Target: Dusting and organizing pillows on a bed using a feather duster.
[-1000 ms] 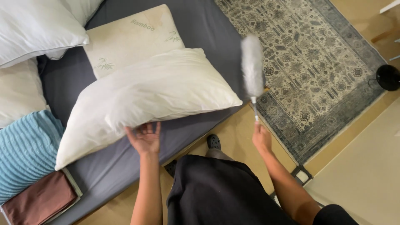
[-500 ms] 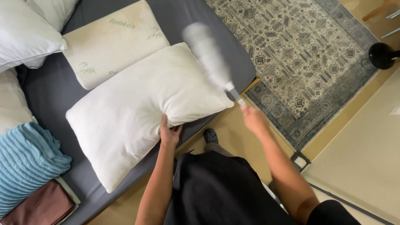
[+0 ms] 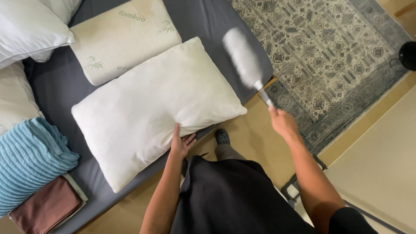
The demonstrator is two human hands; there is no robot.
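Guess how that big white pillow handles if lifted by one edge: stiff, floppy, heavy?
Probably floppy: the pillow dents where the left hand presses its edge. Likely light for its size, being puffy and plump. It should not slide much on the grey sheet, since both look like soft cloth.

The pillow (image 3: 156,108) now lies flatter; the duster (image 3: 242,58) has swung over its corner.

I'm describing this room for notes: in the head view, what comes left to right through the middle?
Blue ribbed blanket → big white pillow → left hand at its edge → grey duster → right hand → patterned rug.
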